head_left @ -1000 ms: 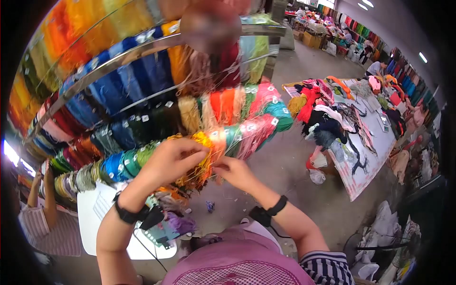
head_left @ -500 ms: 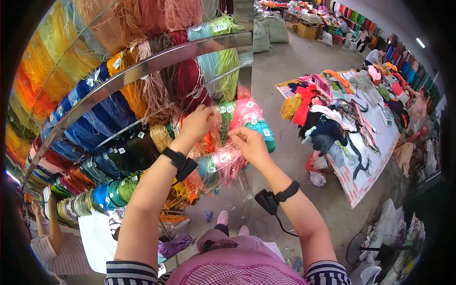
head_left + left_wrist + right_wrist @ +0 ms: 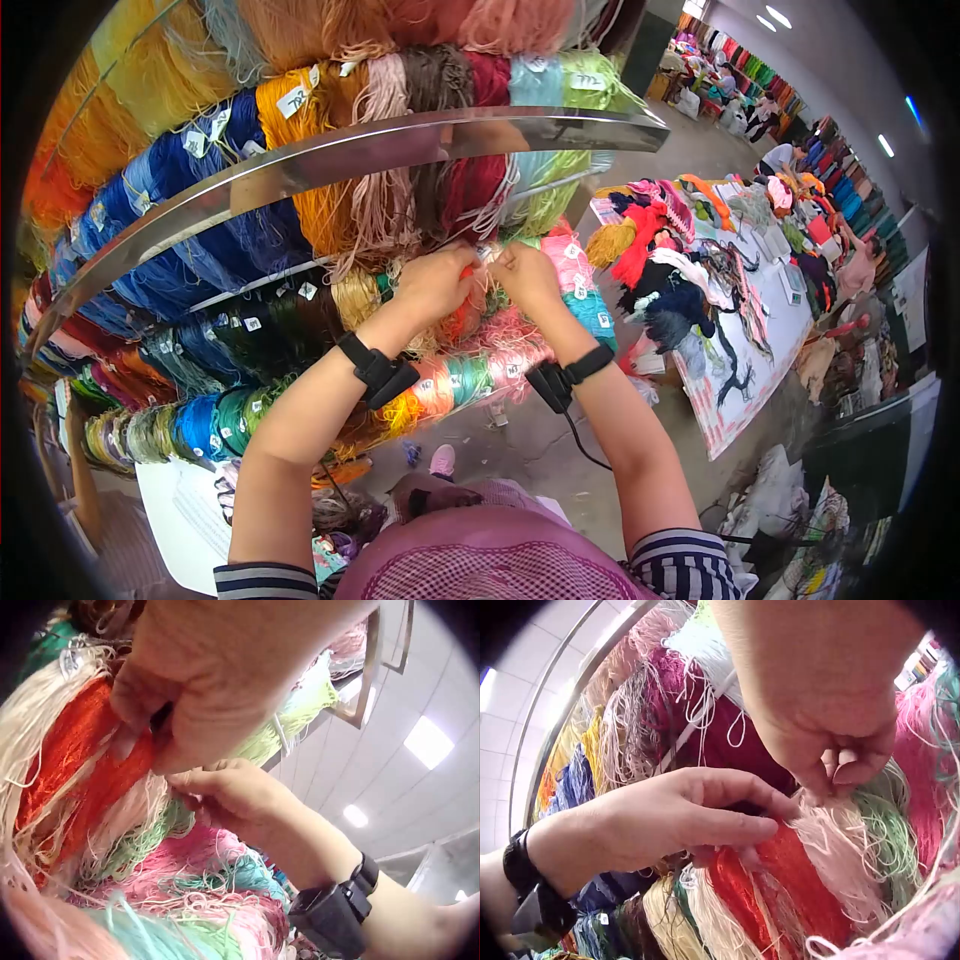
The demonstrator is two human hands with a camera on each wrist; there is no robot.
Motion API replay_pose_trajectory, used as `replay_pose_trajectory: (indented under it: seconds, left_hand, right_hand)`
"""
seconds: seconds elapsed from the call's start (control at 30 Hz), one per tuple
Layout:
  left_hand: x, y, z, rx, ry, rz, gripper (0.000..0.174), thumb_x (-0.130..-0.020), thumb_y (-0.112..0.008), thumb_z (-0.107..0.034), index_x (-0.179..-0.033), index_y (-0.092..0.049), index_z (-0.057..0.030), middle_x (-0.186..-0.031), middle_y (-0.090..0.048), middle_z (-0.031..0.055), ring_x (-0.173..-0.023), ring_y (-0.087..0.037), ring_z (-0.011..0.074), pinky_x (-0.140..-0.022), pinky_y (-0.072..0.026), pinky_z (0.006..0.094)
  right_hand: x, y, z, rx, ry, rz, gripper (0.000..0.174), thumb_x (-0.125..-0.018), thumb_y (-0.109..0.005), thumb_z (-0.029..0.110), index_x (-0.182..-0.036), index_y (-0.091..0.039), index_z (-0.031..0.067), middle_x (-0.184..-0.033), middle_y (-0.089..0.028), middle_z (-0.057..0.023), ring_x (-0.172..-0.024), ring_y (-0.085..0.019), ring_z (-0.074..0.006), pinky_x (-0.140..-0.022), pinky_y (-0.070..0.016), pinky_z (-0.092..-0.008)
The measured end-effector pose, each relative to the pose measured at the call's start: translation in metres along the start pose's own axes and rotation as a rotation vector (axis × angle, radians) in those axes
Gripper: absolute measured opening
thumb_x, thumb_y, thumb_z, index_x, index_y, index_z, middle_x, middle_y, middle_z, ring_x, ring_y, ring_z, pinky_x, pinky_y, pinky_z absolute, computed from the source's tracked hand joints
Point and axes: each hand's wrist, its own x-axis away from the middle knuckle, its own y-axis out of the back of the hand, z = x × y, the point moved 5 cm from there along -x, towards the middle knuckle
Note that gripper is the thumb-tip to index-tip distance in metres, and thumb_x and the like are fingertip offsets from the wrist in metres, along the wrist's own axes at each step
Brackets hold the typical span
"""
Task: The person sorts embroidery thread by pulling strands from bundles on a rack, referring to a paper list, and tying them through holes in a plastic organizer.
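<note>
My left hand (image 3: 432,284) is at the orange-red skein (image 3: 462,318) on the middle rod. In the right wrist view the left thumb and fingers (image 3: 742,827) grip the top of that red skein (image 3: 795,862). Just right of it, my right hand (image 3: 526,276) has its fingers curled at the top of the pale pink skein (image 3: 844,851), thumb and forefinger pinching its strands. In the left wrist view the right hand (image 3: 232,791) touches the pale threads beside the red skein (image 3: 82,765).
A curved metal bar (image 3: 400,135) crosses in front of the upper skeins. Below the hands runs a lower row of skeins (image 3: 440,383). To the right stands a white table (image 3: 730,385) with loose yarn heaps. Another person's arm (image 3: 82,480) shows at far left.
Over the last second both hands went from the lower yellow skeins up to the red and pale pink ones. The right hand has since moved up beside the left, and the rack appears larger.
</note>
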Motion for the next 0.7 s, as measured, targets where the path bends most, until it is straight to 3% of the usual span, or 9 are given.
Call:
replay_pose_trajectory:
  seconds: [0.07, 0.13, 0.17, 0.23, 0.33, 0.37, 0.57, 0.67, 0.7]
  left_hand:
    - [-0.002, 0.001, -0.001, 0.012, -0.015, 0.057, 0.022, -0.083, -0.061, -0.015, -0.104, -0.062, -0.0086, -0.109, -0.062, 0.0116, -0.097, -0.062, 0.0338, -0.076, -0.0506, 0.0441]
    - [-0.004, 0.005, -0.003, 0.012, 0.01, 0.057, 0.023, -0.084, -0.059, -0.016, -0.106, -0.062, -0.0099, -0.109, -0.063, 0.0123, -0.097, -0.062, 0.0338, -0.075, -0.0508, 0.0443]
    - [-0.006, 0.005, -0.003, 0.001, 0.032, 0.056, 0.023, -0.086, -0.058, -0.017, -0.108, -0.063, -0.0111, -0.109, -0.063, 0.0129, -0.096, -0.062, 0.0338, -0.075, -0.0509, 0.0445]
    - [-0.01, 0.002, -0.005, 0.037, 0.017, 0.058, 0.025, -0.088, -0.057, -0.018, -0.111, -0.063, -0.013, -0.11, -0.063, 0.0131, -0.096, -0.062, 0.0338, -0.075, -0.0511, 0.0446]
    - [-0.015, -0.006, -0.003, -0.005, -0.014, 0.041, 0.028, -0.09, -0.054, -0.019, -0.116, -0.063, -0.0163, -0.112, -0.062, 0.0128, -0.096, -0.062, 0.034, -0.077, -0.0516, 0.0447]
    - [-0.015, -0.01, -0.003, -0.079, -0.038, 0.026, 0.029, -0.09, -0.053, -0.019, -0.117, -0.064, -0.0177, -0.113, -0.062, 0.0124, -0.096, -0.063, 0.0343, -0.078, -0.0518, 0.0446]
    - [-0.01, -0.017, -0.002, -0.101, -0.086, -0.12, 0.029, -0.089, -0.055, -0.018, -0.117, -0.064, -0.0162, -0.108, -0.061, 0.0122, -0.095, -0.063, 0.035, -0.078, -0.0519, 0.0436]
    - [-0.01, -0.013, -0.011, -0.072, -0.022, -0.044, 0.031, -0.087, -0.056, -0.015, -0.117, -0.064, -0.0162, -0.105, -0.061, 0.0121, -0.095, -0.062, 0.0349, -0.079, -0.052, 0.0428]
    - [-0.01, -0.013, -0.012, -0.079, -0.024, -0.046, 0.031, -0.087, -0.056, -0.015, -0.117, -0.064, -0.0162, -0.105, -0.061, 0.0121, -0.095, -0.062, 0.0349, -0.079, -0.052, 0.0428]
  right_hand:
    - [0.006, -0.002, -0.004, -0.072, 0.028, -0.008, 0.025, -0.075, -0.073, 0.024, -0.077, -0.064, 0.0009, -0.073, -0.066, -0.018, -0.073, -0.067, -0.0329, -0.066, -0.0522, -0.0413]
    - [0.013, -0.015, -0.019, -0.653, -0.237, 0.124, 0.022, -0.079, -0.071, 0.02, -0.076, -0.061, 0.0003, -0.07, -0.066, -0.0125, -0.067, -0.067, -0.0246, -0.062, -0.0511, -0.0363]
    - [0.012, -0.017, -0.021, -0.649, -0.244, 0.12, 0.022, -0.079, -0.071, 0.02, -0.076, -0.061, 0.0003, -0.07, -0.066, -0.0125, -0.067, -0.067, -0.0246, -0.062, -0.0511, -0.0363]
    - [0.013, -0.022, -0.021, -0.775, -0.279, 0.15, 0.014, -0.086, -0.066, 0.011, -0.079, -0.061, -0.0003, -0.069, -0.065, -0.0051, -0.059, -0.058, -0.0105, -0.053, -0.0457, -0.0231]
    - [0.003, -0.017, -0.021, -0.317, -0.088, 0.073, 0.01, -0.084, -0.067, 0.009, -0.081, -0.061, 0.0012, -0.071, -0.063, -0.0027, -0.058, -0.055, -0.0094, -0.053, -0.0439, -0.0232]
    - [0.005, -0.017, -0.024, -0.319, -0.088, 0.073, 0.01, -0.084, -0.067, 0.009, -0.081, -0.061, 0.0012, -0.071, -0.063, -0.0027, -0.058, -0.055, -0.0094, -0.053, -0.0439, -0.0232]
    - [0.024, -0.008, -0.023, -0.565, -0.087, 0.175, 0.01, -0.086, -0.065, 0.012, -0.084, -0.062, 0.0026, -0.07, -0.058, 0.0016, -0.064, -0.052, -0.0052, -0.057, -0.0396, -0.0222]
    - [0.019, -0.007, -0.012, -0.807, -0.015, 0.129, 0.012, -0.089, -0.062, 0.014, -0.086, -0.062, 0.0024, -0.072, -0.058, 0.0025, -0.066, -0.049, -0.0041, -0.057, -0.0374, -0.0219]
    - [0.019, -0.011, -0.015, -0.895, -0.153, 0.203, 0.013, -0.091, -0.061, 0.016, -0.088, -0.062, 0.0029, -0.072, -0.057, 0.0025, -0.067, -0.048, -0.0043, -0.057, -0.0367, -0.0222]
